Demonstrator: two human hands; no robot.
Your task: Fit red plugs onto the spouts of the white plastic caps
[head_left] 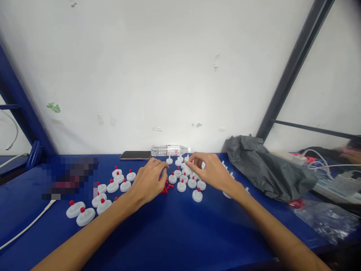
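My left hand (152, 178) rests loosely bent on the table, thumb and index finger apart, beside a small pile of red caps (167, 187). No held thing shows in it. To its right, my right hand (208, 169) pinches a small red cap (191, 161) between thumb and index finger, just over the white nozzle lids. Several of these round lids carry red tips, such as the near lid (197, 195). Others behind have bare white nozzles, like the lid (169, 160). More lie partly hidden behind my right hand and forearm. A red-tipped group (113, 186) spreads left of my left hand.
Along the wall lie a phone (135, 155) and a clear water bottle (169, 150). A dark grey plastic bag (262, 165) sits at right, with a clear bag (327, 220) and a power strip with cables (341, 184). A white cable (28, 226) crosses the left side.
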